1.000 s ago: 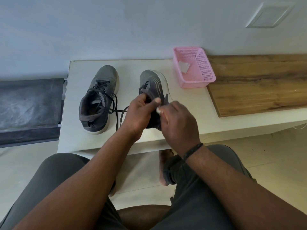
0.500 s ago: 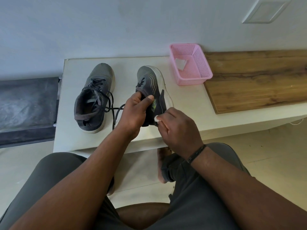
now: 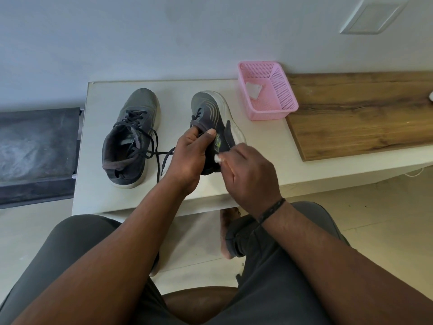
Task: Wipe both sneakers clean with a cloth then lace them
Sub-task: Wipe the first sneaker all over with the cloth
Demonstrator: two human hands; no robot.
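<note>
Two grey sneakers sit on the white table. The left sneaker stands upright, laced, with its dark lace ends trailing to the right. The right sneaker is tipped onto its side, white sole facing right. My left hand grips its collar, thumb on the outer side. My right hand pinches a small white cloth against the heel side of that sneaker.
A pink mesh basket with a white cloth piece inside stands at the back right of the table. A wooden board lies to its right. A dark bench adjoins the table on the left. My knees are below.
My right hand with the cloth has slid down along the right sneaker's side toward the heel. My left hand has tipped the sneaker further onto its side.
</note>
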